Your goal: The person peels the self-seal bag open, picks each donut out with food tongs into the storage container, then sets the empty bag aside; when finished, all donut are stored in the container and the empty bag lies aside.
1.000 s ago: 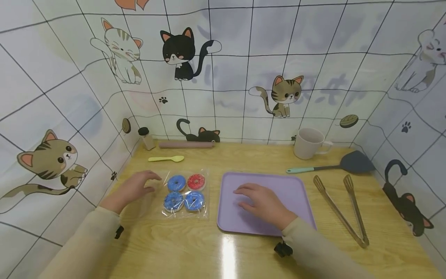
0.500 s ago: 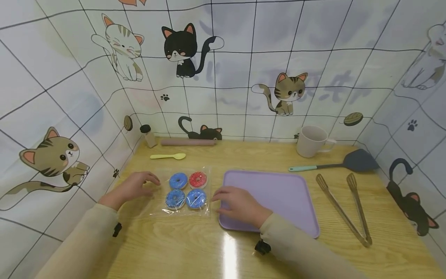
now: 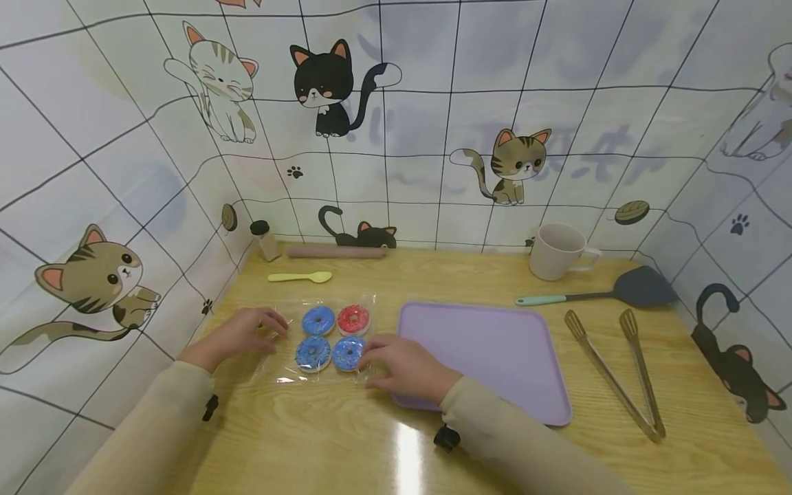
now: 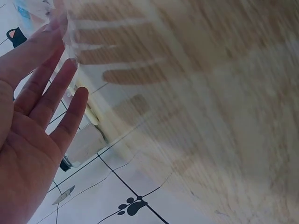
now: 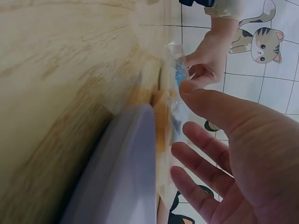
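Note:
A clear plastic package (image 3: pixel 281 368) lies on the wooden table, holding three blue toy donuts (image 3: pixel 313 354) and a red one (image 3: pixel 353 320). My left hand (image 3: pixel 238 337) is at the package's left edge, fingers loosely bent. In the left wrist view, its fingers (image 4: pixel 60 105) extend beside the clear plastic. At the package's right side, my right hand (image 3: pixel 405 364) has its fingertips over the edge by the lower right donut. Its fingers (image 5: pixel 201 172) are spread and relaxed in the right wrist view. A lilac tray (image 3: pixel 489 344) lies partly beneath that hand.
Behind the package are a yellow spoon (image 3: pixel 300 277), a rolling pin (image 3: pixel 337 252) and a black-capped shaker (image 3: pixel 265 240). On the right are a beige mug (image 3: pixel 557 253), a spatula (image 3: pixel 643 287) and metal tongs (image 3: pixel 612 378). Cat-printed walls (image 3: pixel 421 124) surround the table.
My right hand has moved left from over the tray to the package's right edge. The left hand stays near the left edge, and the view has shifted slightly.

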### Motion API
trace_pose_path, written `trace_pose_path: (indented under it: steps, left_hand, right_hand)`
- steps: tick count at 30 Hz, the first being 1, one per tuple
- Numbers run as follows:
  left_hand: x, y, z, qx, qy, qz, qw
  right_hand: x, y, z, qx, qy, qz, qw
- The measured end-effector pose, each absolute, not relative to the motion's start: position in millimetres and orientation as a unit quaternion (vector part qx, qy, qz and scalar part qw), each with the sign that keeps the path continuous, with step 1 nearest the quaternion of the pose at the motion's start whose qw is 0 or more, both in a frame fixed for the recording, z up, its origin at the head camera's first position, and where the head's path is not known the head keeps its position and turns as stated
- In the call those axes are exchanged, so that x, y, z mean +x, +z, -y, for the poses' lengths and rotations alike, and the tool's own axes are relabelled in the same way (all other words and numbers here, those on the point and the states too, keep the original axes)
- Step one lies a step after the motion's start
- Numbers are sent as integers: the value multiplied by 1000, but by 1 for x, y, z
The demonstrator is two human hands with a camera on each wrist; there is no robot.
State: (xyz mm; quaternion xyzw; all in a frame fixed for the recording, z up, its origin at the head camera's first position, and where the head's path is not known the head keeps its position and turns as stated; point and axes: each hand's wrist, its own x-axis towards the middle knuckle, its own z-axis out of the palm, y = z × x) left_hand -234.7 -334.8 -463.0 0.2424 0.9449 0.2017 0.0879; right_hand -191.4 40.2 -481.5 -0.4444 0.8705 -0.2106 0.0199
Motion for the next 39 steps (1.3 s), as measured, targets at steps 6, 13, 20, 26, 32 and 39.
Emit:
trace_pose_path:
  steps: [6,13,20,26,32,39]
  left_hand:
    - [-238,-470,337,248,198,-945,85]
    - [-236,-472,338,248,207,-943,84]
    - [-237,-473,339,257,211,-939,84]
    - [-239,-475,340,268,197,-939,83]
    - [-238,-473,339,279,190,-938,83]
    - [-237,-470,338,281,179,-939,82]
  right_hand:
    - [-192,-482,-37,-432,-199,-880,12]
    - [-192,-482,-35,-428,-188,-884,6]
    - [-192,-483,-35,-437,-185,-880,-5]
    - [-193,-484,-36,-446,-188,-875,-13]
    - [-192,-484,-38,-452,-197,-870,-16]
    - [-188,-477,-44,-444,-206,-872,-10]
